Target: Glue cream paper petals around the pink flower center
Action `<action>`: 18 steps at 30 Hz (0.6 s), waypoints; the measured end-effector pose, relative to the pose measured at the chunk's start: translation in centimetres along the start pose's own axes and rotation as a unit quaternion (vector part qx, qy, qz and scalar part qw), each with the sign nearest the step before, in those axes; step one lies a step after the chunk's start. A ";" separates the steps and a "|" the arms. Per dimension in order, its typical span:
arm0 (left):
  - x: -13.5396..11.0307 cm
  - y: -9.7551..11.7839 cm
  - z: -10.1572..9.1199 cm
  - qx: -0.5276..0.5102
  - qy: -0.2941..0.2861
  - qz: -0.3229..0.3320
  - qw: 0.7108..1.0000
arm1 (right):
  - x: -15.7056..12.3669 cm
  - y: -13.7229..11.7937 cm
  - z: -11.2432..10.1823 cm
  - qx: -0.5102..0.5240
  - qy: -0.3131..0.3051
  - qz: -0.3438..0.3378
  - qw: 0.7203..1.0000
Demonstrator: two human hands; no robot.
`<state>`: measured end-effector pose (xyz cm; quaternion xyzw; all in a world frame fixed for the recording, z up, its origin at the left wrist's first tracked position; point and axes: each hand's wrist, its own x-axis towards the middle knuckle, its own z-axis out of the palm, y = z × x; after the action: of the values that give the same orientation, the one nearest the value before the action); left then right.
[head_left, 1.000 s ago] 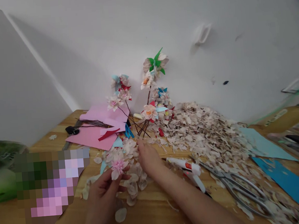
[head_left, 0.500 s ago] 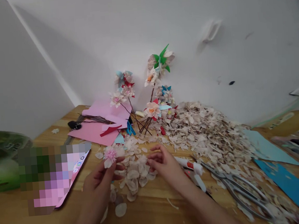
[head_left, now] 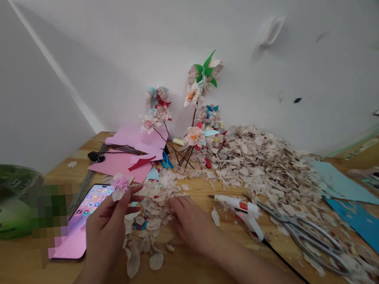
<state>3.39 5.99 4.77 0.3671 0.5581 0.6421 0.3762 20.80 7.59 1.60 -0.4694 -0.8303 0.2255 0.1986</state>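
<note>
My left hand (head_left: 108, 220) pinches a paper-like flower (head_left: 120, 185) with a fluffy pink centre and pale petals, held up over the edge of the phone. Its other fingers stick out to the right. My right hand (head_left: 194, 222) is palm down at the right side of a small heap of dried translucent petals (head_left: 159, 197), fingers extended onto them and fingertips partly hidden. More loose petals (head_left: 157, 261) lie between the two hands. Right of my right hand rests a white hot glue gun (head_left: 237, 206) with a black cord.
Finished flowers on twig stems (head_left: 194, 135) lean at the wall. A large petal pile (head_left: 259, 158) covers the right back. Scissors (head_left: 310, 242), blue sheet (head_left: 364, 233), pink sheets (head_left: 122, 165), a phone (head_left: 69, 239) and a green bag (head_left: 10, 204) lie around.
My left hand has moved left and slightly up with the flower. My right hand has moved left and down onto the petals, uncovering the glue gun. The small petal heap has shifted left.
</note>
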 end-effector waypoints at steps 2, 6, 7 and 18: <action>0.0 0.0 -0.1 0.009 -0.003 0.003 1.000 | 0.8 0.6 -0.1 0.017 0.025 0.030 0.999; -0.1 -0.1 -0.3 0.018 -0.010 0.015 1.000 | 2.1 1.6 -1.3 0.081 0.077 0.083 0.990; -0.1 -0.1 -0.3 0.017 -0.010 0.015 1.000 | 2.3 1.7 -1.7 0.099 0.088 0.093 0.987; 0.3 -0.7 -0.2 0.024 -0.053 -0.027 0.998 | 2.4 1.9 -3.6 0.154 0.123 0.114 0.974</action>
<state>3.14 6.28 4.12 0.3942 0.5624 0.5977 0.4136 22.94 11.22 3.80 -0.5490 -0.6955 0.3128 0.3420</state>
